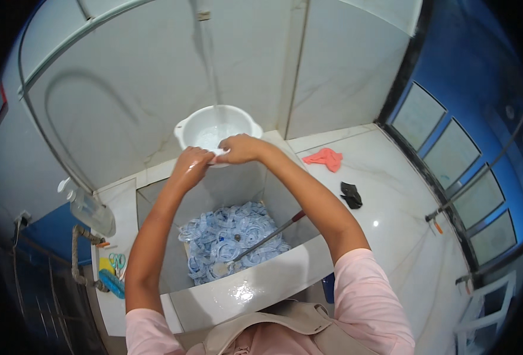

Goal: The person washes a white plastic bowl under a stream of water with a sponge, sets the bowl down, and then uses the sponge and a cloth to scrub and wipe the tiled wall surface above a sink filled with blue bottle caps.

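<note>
Both my arms reach over the sink to the near rim of a white plastic basin point(184, 131) with side handles. Water runs from above into the basin, and some water lies in it. My left hand point(194, 164) and my right hand point(238, 149) are closed on a small white piece point(218, 152), pinched between them just above the near rim. The fingers hide most of this piece, so I cannot tell its kind. Below my forearms, the grey sink point(211, 192) holds a heap of light-blue looped fabric strips point(235, 234). A long metal rod point(267, 239) leans across them.
A clear pump bottle point(90, 212), scissors point(117, 261) and a blue brush-like thing point(112, 284) sit on the left ledge. On the right counter point(386, 177) lie a coral cloth point(324, 159) and a crumpled black item point(351, 195). A blue paneled door point(474, 118) stands farther right.
</note>
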Demonstrator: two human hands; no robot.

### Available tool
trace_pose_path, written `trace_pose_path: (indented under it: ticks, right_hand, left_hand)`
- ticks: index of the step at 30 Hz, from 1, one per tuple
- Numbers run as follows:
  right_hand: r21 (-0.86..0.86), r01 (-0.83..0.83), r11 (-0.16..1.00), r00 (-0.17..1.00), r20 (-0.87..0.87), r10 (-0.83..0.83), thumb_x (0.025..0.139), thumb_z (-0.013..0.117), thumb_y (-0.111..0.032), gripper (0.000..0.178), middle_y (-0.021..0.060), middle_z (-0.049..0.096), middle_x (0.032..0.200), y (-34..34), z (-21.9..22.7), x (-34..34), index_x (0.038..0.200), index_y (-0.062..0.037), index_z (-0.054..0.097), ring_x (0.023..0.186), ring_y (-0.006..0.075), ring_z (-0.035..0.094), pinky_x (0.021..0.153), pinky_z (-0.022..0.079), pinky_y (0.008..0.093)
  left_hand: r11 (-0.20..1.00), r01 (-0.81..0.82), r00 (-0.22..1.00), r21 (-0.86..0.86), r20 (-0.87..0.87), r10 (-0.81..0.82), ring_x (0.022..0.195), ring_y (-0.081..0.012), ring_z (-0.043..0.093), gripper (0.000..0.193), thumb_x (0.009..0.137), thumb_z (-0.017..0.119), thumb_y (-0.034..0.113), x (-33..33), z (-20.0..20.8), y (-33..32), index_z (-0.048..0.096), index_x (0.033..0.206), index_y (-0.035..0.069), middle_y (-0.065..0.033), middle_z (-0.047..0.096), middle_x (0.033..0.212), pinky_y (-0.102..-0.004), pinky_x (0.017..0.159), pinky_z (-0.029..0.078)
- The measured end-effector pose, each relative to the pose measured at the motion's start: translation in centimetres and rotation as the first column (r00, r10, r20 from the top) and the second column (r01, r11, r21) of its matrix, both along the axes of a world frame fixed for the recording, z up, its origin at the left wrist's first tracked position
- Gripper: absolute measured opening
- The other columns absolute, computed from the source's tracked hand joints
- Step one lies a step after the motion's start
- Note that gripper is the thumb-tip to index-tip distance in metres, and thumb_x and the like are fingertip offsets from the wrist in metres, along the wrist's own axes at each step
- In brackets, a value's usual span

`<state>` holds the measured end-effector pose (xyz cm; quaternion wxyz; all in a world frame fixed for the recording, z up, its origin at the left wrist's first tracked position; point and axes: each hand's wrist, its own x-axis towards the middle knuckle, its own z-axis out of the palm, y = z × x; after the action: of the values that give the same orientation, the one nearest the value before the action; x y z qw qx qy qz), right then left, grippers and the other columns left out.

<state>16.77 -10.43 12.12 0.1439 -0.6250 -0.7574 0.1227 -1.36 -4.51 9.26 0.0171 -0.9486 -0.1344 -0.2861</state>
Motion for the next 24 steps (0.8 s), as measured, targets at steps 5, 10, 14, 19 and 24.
trace_pose_path:
  ticks: [5,10,14,19,24]
  right_hand:
    - [0.425,-0.087,0.901,0.984,0.177,0.012,0.077,0.061,-0.032,0.052,0.0189,0.055,0.109,-4.9,-0.8,2.5,0.116,0.0001,0.051,0.105,0.0334,0.051,0.096,0.036,0.0375]
    - [0.258,0.05,0.965,0.992,-0.125,-0.018,0.084,0.053,-0.024,0.041,0.0208,0.051,0.113,-12.0,-4.0,6.5,0.117,0.0003,0.048,0.103,0.0347,0.051,0.09,0.039,0.0391]
    - [-0.05,0.166,0.985,0.965,-0.196,-0.173,0.083,0.051,-0.022,0.036,0.0216,0.055,0.105,-20.1,-10.5,12.2,0.112,-0.0012,0.054,0.1,0.0357,0.052,0.086,0.042,0.0409]
    - [-0.163,0.225,0.961,0.936,-0.239,-0.26,0.083,0.05,-0.02,0.032,0.0199,0.058,0.102,-26.1,-12.3,17.2,0.107,-0.0006,0.057,0.097,0.0355,0.055,0.086,0.042,0.0404]
    - [0.078,0.401,0.913,0.877,-0.321,-0.357,0.084,0.05,-0.02,0.032,0.0201,0.057,0.108,-28.2,-8.7,18.3,0.107,0.0019,0.057,0.103,0.0337,0.053,0.089,0.041,0.0394]
  left_hand:
    - [0.997,-0.07,0.989,-0.008,-0.128,0.069,0.076,-0.0277,0.056,0.008,0.072,0.061,0.009,-0.5,2.6,-1.5,0.058,0.078,0.006,-0.0097,0.059,0.072,-0.0379,0.069,0.04]
    - [0.987,-0.157,0.954,-0.034,-0.265,0.142,0.082,-0.0279,0.056,0.013,0.073,0.062,0.01,-2.3,5.6,-4.2,0.059,0.084,0.005,-0.0105,0.061,0.08,-0.0373,0.074,0.039]
    - [0.986,-0.167,0.916,-0.028,-0.375,0.144,0.088,-0.029,0.057,0.022,0.071,0.063,0.007,-0.1,8.3,-5.4,0.06,0.093,0.005,-0.0115,0.063,0.085,-0.0386,0.076,0.041]
    - [0.987,-0.14,0.727,0.076,-0.668,0.155,0.09,-0.0355,0.059,0.047,0.069,0.069,0.011,14.3,15.2,-3.8,0.056,0.114,0.006,-0.0203,0.061,0.096,-0.0414,0.079,0.045]
    - [0.99,0.036,0.91,0.135,-0.413,0.023,0.083,-0.0321,0.06,0.036,0.072,0.063,0.008,24.0,25.6,-2.4,0.056,0.106,0.001,-0.0194,0.062,0.089,-0.0412,0.074,0.045]
